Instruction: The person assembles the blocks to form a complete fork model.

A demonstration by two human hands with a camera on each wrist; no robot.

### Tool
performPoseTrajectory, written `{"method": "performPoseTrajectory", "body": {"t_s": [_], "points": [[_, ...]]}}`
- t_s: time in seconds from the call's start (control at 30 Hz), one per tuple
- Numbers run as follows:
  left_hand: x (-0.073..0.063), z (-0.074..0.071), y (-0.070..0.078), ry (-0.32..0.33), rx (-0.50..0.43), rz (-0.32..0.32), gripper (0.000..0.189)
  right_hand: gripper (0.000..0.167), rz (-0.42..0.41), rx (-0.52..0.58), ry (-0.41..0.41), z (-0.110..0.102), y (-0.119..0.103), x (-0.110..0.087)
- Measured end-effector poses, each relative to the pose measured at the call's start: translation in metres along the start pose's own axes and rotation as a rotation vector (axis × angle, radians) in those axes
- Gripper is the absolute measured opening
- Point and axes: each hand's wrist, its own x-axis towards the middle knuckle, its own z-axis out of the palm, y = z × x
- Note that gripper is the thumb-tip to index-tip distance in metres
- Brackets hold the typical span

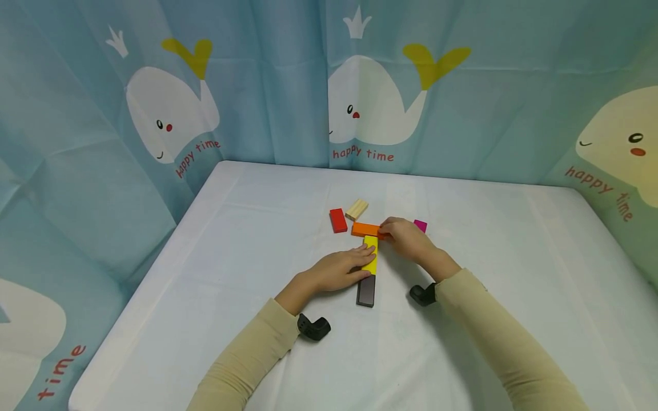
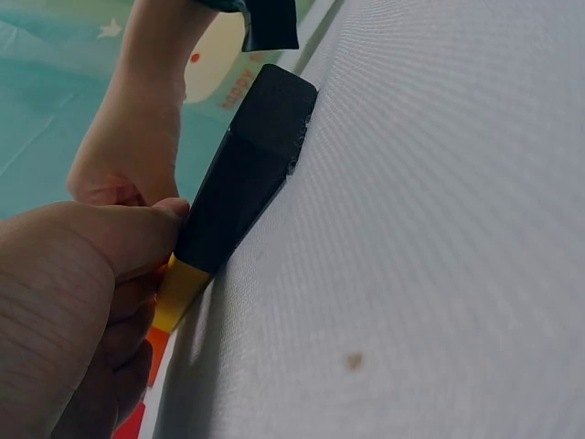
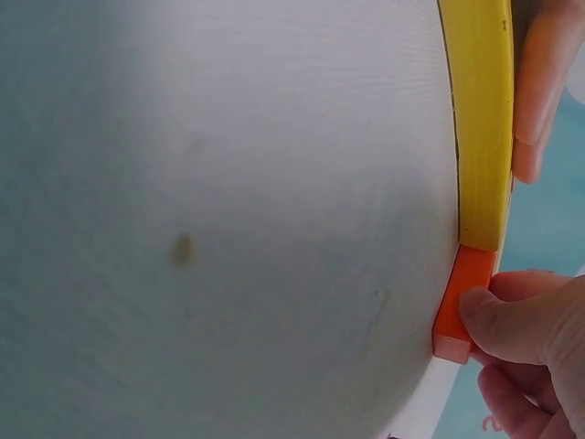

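Observation:
A dark grey block point(image 1: 366, 292) and a yellow block point(image 1: 370, 242) lie end to end on the white table. Across the yellow block's far end is an orange block point(image 1: 364, 229), forming a T shape. My left hand point(image 1: 336, 271) rests its extended fingers on the yellow block, with the thumb close to where it meets the dark block. With thumb and fingers, my right hand point(image 1: 409, 238) pinches the right end of the orange block; in the right wrist view, that thumb point(image 3: 498, 320) presses on its face. The right fingertips partly cover the orange block in the head view.
A red block point(image 1: 338, 220) and a plain wooden block point(image 1: 357, 209) lie just beyond the orange one. Behind the right hand a magenta block point(image 1: 420, 225) shows partly. A blue whale-print curtain point(image 1: 298, 114) borders the white table point(image 1: 247, 228).

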Motion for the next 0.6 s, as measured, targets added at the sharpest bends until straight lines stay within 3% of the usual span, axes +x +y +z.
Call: {"method": "performPoseTrajectory", "body": {"t_s": [0.6], "points": [[0.0017,0.0021,-0.0014,-0.011,-0.005,-0.005,0.051,0.020,-0.020,-0.006,0.007,-0.0006,0.0002,-0.0029]]}}
